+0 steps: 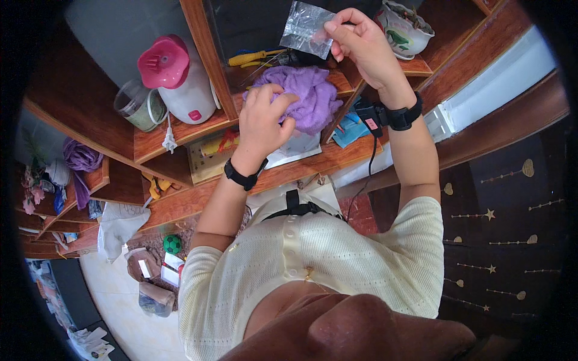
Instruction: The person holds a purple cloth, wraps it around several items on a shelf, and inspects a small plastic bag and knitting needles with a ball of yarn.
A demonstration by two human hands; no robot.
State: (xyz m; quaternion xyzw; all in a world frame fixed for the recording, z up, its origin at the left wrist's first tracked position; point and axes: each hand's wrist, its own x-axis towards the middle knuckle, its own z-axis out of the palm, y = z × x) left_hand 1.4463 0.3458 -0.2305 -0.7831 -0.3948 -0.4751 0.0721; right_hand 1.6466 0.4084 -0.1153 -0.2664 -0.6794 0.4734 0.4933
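Note:
My right hand (360,41), raised at the upper right, pinches a small clear plastic bag (307,29) by its edge between thumb and fingers. Lower down, my left hand (266,117) rests on a crumpled purple cloth (311,97), fingers spread; whether they grip it is hard to tell. The cloth sits on a wooden shelf (345,85). Just behind it lie a yellow-handled screwdriver (246,58) and other thin tools, partly covered. A pale packet (295,151) shows below the cloth, partly hidden by my left hand.
Left on the shelving stand a white appliance with a pink bowl-shaped top (163,62) and a clear container (140,106). A painted flowerpot (404,34) is beside my right hand. Blue packaging (350,130) lies in a lower compartment. A black cable (371,164) hangs near my right forearm.

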